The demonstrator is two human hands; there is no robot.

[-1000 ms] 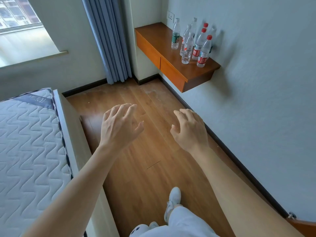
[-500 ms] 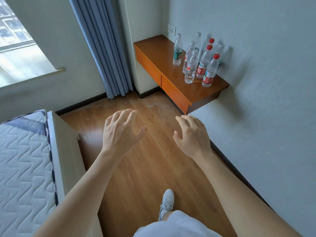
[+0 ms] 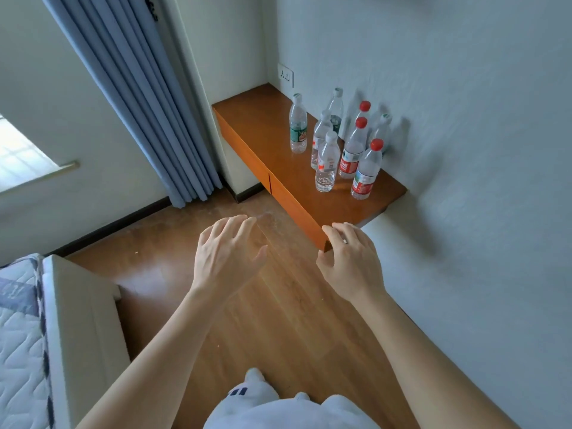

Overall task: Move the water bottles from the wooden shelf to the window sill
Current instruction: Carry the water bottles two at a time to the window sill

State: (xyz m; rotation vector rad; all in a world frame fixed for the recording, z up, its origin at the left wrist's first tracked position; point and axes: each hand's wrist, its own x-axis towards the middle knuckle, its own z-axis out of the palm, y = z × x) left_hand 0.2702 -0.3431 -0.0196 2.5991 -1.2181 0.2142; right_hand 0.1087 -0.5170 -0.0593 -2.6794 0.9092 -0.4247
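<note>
1. The water bottles (image 3: 327,162) stand upright in a close group on the wooden shelf (image 3: 263,119), on the half that is nearer to the camera and close to the wall.
2. Three bottles have red caps and red labels. The one with the red cap (image 3: 367,170) at the front stands nearest to the end of the shelf.
3. One bottle with a green label (image 3: 298,126) stands a little apart from the group, on the far side towards the corner of the room.
4. The left hand (image 3: 227,252) hangs in the air above the wooden floor (image 3: 278,320). Its fingers are spread and a little bent, and it holds nothing.
5. The right hand (image 3: 349,261) is also empty, with the fingers loosely curved and apart. In the picture it covers the near corner of the shelf, but I cannot tell if it touches the wood.
6. Both hands are well apart from the bottles, and both forearms reach forward from the bottom of the view.
7. The window sill (image 3: 40,178) is at the left edge, across the room from the shelf. A blue-grey curtain (image 3: 139,103) hangs between the two.
8. A white wall socket (image 3: 285,76) sits on the wall just above the far end of the shelf.
9. The corner of a bed (image 3: 18,335) with a quilted mattress is at the lower left.
10. A white shoe (image 3: 255,383) shows at the bottom, between the arms.
</note>
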